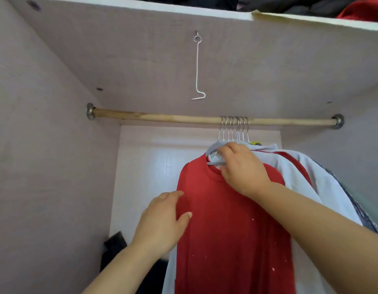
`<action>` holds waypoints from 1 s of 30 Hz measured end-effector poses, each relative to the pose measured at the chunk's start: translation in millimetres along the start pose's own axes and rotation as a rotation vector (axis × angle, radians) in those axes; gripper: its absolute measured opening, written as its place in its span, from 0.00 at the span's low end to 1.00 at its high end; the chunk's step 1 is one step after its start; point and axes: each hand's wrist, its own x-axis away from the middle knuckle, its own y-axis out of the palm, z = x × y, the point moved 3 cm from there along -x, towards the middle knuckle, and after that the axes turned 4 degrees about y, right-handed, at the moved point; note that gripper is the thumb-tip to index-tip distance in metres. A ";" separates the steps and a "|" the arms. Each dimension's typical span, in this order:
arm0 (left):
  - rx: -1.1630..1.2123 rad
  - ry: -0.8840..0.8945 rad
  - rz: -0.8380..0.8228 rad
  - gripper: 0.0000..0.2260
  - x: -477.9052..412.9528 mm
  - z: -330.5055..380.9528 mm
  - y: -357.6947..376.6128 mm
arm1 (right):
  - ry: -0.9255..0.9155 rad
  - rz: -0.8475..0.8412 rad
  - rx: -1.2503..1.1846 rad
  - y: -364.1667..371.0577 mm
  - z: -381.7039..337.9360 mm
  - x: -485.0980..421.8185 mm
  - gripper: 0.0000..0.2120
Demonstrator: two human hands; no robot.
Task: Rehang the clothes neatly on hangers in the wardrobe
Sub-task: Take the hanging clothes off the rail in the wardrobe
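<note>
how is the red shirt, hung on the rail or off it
Hung: the red shirt sits on a grey hanger hooked over the wooden rail. The right hand grips the hanger; the left hand touches its edge.

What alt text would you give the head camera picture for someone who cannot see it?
A person's right hand grips the grey plastic hanger inside the collar of a red round-necked shirt hung under a wooden wardrobe rail, while the left hand touches the shirt's edge. White garments hang behind it.
</note>
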 end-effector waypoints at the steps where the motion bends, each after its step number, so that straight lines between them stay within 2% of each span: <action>1: 0.004 0.013 0.004 0.24 -5.7 -2.6 5.3 | -0.005 0.027 0.010 3.8 4.1 -6.7 0.18; 12: -0.047 0.060 0.057 0.23 -36.3 -28.2 25.8 | 0.087 0.081 0.103 42.7 52.4 -41.5 0.22; 17: -0.123 0.039 0.094 0.23 -54.2 -30.7 21.1 | 0.064 0.162 0.079 52.9 66.1 -51.8 0.16; 22: -0.200 0.062 0.235 0.22 -69.1 -18.5 8.5 | 0.015 0.230 0.106 50.8 70.7 -66.6 0.15; 26: -0.287 0.076 0.313 0.24 -76.8 -8.3 -10.0 | 0.007 0.264 -0.052 34.5 56.8 -81.5 0.16; 30: -0.285 0.056 0.471 0.20 -59.9 -2.1 -37.1 | -0.160 0.272 -0.301 26.4 12.4 -63.1 0.16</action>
